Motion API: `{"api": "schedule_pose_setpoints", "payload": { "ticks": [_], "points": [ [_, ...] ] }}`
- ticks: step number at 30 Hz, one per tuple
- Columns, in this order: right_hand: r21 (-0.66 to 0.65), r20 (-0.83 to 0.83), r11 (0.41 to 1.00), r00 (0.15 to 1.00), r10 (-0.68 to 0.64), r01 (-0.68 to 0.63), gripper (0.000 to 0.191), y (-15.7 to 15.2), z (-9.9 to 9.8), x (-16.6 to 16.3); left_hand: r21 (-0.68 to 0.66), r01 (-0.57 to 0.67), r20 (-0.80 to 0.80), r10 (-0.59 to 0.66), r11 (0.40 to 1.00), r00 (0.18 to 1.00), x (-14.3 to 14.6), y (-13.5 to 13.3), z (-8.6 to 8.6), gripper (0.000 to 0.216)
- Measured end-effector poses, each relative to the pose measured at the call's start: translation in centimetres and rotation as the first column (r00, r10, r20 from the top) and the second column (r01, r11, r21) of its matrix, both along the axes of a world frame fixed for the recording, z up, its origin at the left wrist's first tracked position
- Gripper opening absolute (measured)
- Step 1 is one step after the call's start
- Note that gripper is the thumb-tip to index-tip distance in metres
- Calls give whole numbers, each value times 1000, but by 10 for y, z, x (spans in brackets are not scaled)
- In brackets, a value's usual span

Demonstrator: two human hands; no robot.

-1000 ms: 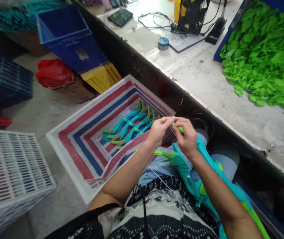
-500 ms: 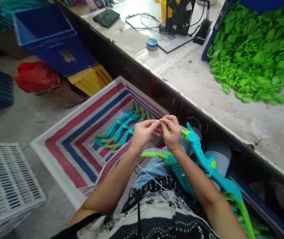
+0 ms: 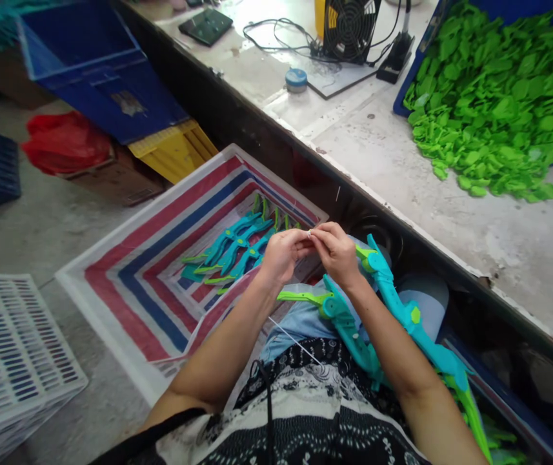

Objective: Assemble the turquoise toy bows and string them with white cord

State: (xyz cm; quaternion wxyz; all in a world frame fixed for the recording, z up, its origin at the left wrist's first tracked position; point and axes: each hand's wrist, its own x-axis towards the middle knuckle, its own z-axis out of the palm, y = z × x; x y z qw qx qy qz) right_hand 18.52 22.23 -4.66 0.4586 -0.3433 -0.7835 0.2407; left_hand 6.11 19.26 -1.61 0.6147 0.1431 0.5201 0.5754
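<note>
My left hand (image 3: 280, 256) and my right hand (image 3: 337, 254) meet in front of my lap, both closed in a pinch. Between the fingertips is a small white end of string, mostly hidden by the fingers. A white string (image 3: 295, 339) also runs slantwise from below my left wrist to my lap. A teal plastic piece with green arms, which looks like a toy bow (image 3: 412, 315), lies over my right thigh, beside my right forearm. Another teal-and-green bow piece (image 3: 341, 316) rests on my lap, partly behind that forearm.
Left of my knees a striped, lined crate (image 3: 126, 239) holds several teal-and-green bows (image 3: 242, 243). The workbench (image 3: 344, 132) carries a fan (image 3: 351, 29), a blue-lidded tin (image 3: 296, 80) and a bin spilling green plastic parts (image 3: 493, 110). A white slatted basket (image 3: 19, 342) stands at left.
Both hands stay together in nearly the same spot. The white loop seen at the fingertips is now a smaller white bit between them. The bow pieces on my lap have shifted slightly.
</note>
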Motion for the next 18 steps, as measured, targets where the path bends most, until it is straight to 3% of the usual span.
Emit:
{"api": "schedule_pose_setpoints", "payload": {
  "ticks": [3, 6, 13, 18],
  "points": [
    [-13, 68, 999, 996, 51, -50, 18, 5, 1, 4, 31, 103, -55, -101, 994, 993, -4, -4, -3, 25],
    [-31, 79, 999, 996, 28, -26, 16, 3, -1, 4, 88, 140, -206, -120, 986, 971, -3, -9, -11, 25],
    [-287, -184, 958, 983, -29, -26, 15, -7, -13, 8, 97, 220, -458, -152, 971, 876, -6, -14, -25, 28],
    [-397, -237, 917, 970, -62, -39, 17, -13, -23, 12, 110, 330, -562, -216, 937, 799, -11, -19, -31, 24]
  ]
}}
